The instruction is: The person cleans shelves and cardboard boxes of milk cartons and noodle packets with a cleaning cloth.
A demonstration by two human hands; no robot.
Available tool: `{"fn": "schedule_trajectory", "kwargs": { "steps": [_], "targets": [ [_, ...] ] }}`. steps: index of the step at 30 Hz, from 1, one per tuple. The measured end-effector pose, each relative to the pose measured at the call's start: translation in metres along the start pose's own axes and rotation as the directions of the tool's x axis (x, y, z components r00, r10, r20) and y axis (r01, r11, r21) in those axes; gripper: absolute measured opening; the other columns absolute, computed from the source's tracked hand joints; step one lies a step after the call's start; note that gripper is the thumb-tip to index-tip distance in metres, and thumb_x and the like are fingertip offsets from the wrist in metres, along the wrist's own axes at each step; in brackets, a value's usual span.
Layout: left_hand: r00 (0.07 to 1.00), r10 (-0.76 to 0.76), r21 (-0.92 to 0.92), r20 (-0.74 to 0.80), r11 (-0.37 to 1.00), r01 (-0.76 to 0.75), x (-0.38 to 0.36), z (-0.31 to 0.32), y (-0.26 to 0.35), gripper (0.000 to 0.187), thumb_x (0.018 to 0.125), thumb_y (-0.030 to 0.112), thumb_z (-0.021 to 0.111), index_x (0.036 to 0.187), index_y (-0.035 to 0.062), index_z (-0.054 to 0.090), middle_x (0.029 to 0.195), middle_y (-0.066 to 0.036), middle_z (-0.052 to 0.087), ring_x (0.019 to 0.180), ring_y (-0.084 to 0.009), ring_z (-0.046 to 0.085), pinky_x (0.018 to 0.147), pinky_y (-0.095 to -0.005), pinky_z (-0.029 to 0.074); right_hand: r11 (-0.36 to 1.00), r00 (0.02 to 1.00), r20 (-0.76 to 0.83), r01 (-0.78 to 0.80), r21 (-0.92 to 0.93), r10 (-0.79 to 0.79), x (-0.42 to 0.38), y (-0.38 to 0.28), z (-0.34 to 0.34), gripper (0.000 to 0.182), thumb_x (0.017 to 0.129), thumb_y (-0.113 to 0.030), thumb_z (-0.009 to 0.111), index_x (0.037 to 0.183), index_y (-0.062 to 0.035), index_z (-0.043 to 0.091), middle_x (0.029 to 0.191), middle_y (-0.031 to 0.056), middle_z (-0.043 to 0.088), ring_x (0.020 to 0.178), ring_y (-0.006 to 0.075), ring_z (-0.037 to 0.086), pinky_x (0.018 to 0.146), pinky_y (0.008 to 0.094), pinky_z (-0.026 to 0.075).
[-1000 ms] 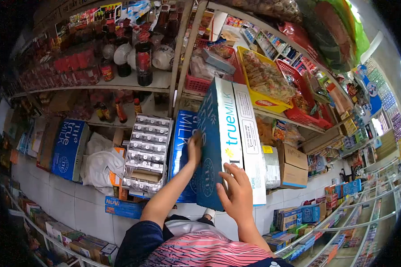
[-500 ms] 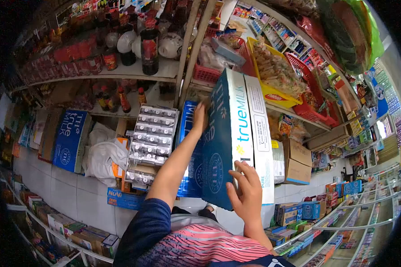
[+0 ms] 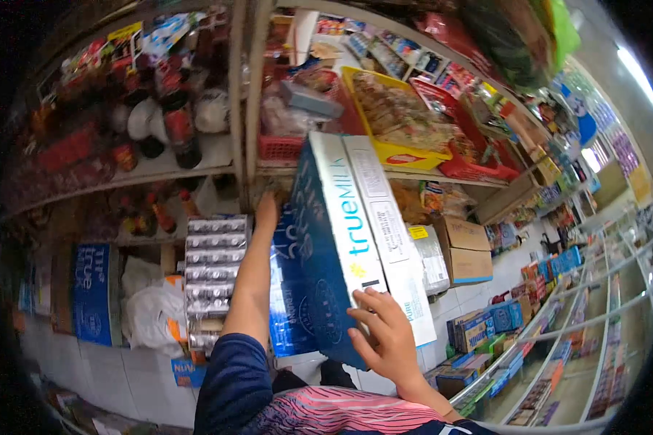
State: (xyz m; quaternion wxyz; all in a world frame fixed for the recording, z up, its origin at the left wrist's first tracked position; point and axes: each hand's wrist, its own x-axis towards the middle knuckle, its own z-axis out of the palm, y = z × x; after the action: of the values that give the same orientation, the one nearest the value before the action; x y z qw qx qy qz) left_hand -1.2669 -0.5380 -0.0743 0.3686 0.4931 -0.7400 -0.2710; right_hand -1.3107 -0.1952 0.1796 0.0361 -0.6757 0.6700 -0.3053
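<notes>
Bright, motion-blurred, fisheye-warped edges

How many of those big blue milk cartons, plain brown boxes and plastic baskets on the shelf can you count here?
Blue milk cartons: 3, one held, one behind it, one at far left
Brown boxes: 1
Plastic baskets: 3, yellow, red, small red
Total: 7

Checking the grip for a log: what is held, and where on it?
A blue truemilk carton: right hand on its lower near corner, left hand on its upper far side.
</notes>
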Motion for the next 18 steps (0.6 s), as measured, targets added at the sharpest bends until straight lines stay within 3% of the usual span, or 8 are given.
{"fn": "schedule_trajectory", "kwargs": {
  "steps": [4,6,7,8,10,13,17,18],
  "targets": [
    [0.986,0.018,0.078,0.168,0.996,-0.032,0.006,-0.002,0.003,0.037,0.084,0.029,0.039,0.101,0.0013,0.056,0.104,-0.022,0.052,0.096,-0.0389,0.048,0.080,-0.0426,0.038,1.000,1.000,0.025,0.005,0.027,-0.006,0.000,0.000,-0.002,0.024,0.072,-0.014,0.061,0.093,-0.0045,0.058,0.112,0.0117,0.051,0.108,0.0308,0.045,0.090,0.0424,0.035],
    [0.999,0.014,-0.123,0.043,0.992,-0.008,-0.005,-0.003,0.007,0.035,0.084,0.027,0.038,0.100,0.0020,0.057,0.106,-0.022,0.052,0.099,-0.0378,0.046,0.083,-0.0409,0.037,0.999,0.999,0.012,0.032,0.034,-0.032,-0.001,0.001,0.000,0.023,0.072,-0.015,0.061,0.093,-0.0042,0.058,0.111,0.0120,0.052,0.108,0.0306,0.045,0.091,0.0425,0.035],
    [0.994,-0.011,0.053,0.106,0.999,0.005,-0.012,-0.008,0.011,0.034,0.085,0.026,0.036,0.099,0.0028,0.057,0.103,-0.020,0.053,0.099,-0.0358,0.046,0.084,-0.0389,0.036,0.999,0.999,-0.019,0.045,0.021,-0.045,-0.001,0.001,-0.001,0.022,0.071,-0.014,0.061,0.091,-0.0041,0.059,0.108,0.0119,0.053,0.104,0.0310,0.048,0.090,0.0397,0.037],
    [0.992,0.005,0.066,0.129,0.998,-0.013,-0.023,-0.010,0.013,0.034,0.085,0.026,0.036,0.099,0.0028,0.057,0.103,-0.020,0.053,0.099,-0.0358,0.046,0.084,-0.0389,0.036,0.999,0.999,-0.036,0.021,0.030,-0.020,-0.001,0.001,-0.001,0.022,0.071,-0.014,0.061,0.091,-0.0041,0.059,0.108,0.0119,0.053,0.104,0.0310,0.048,0.090,0.0397,0.037],
    [0.975,0.219,-0.017,0.038,0.976,-0.218,-0.048,-0.016,0.016,0.032,0.086,0.023,0.034,0.097,0.0038,0.057,0.098,-0.020,0.054,0.092,-0.0341,0.050,0.081,-0.0371,0.039,0.998,0.997,-0.050,0.061,0.014,-0.060,-0.004,0.001,0.000,0.022,0.071,-0.014,0.061,0.091,-0.0038,0.058,0.108,0.0120,0.052,0.103,0.0310,0.048,0.089,0.0393,0.037],
    [0.985,0.090,-0.098,0.145,0.992,-0.077,-0.085,-0.032,0.039,0.027,0.084,0.020,0.037,0.093,0.0045,0.058,0.091,-0.018,0.056,0.083,-0.0323,0.053,0.075,-0.0355,0.042,0.998,0.996,-0.071,0.062,0.027,-0.060,-0.007,0.003,0.002,0.023,0.073,-0.016,0.059,0.092,-0.0029,0.056,0.109,0.0127,0.051,0.105,0.0305,0.046,0.090,0.0411,0.036],
    [0.963,0.184,0.068,0.199,0.977,-0.201,-0.145,-0.042,0.058,0.022,0.083,0.018,0.040,0.087,0.0049,0.058,0.087,-0.015,0.058,0.077,-0.0314,0.054,0.068,-0.0352,0.042,0.996,0.991,-0.102,0.088,0.001,-0.088,-0.013,0.003,0.006,0.024,0.074,-0.018,0.057,0.093,-0.0026,0.056,0.110,0.0141,0.049,0.108,0.0311,0.044,0.092,0.0428,0.034],
    [0.991,0.019,-0.260,0.135,0.965,0.017,-0.163,-0.036,0.054,0.022,0.083,0.019,0.041,0.088,0.0046,0.058,0.087,-0.015,0.058,0.077,-0.0309,0.054,0.066,-0.0356,0.042,0.994,0.988,-0.112,0.103,-0.028,-0.106,-0.014,0.003,0.007,0.024,0.073,-0.017,0.059,0.093,-0.0034,0.057,0.110,0.0140,0.049,0.108,0.0313,0.044,0.092,0.0416,0.034]
  ]
}}
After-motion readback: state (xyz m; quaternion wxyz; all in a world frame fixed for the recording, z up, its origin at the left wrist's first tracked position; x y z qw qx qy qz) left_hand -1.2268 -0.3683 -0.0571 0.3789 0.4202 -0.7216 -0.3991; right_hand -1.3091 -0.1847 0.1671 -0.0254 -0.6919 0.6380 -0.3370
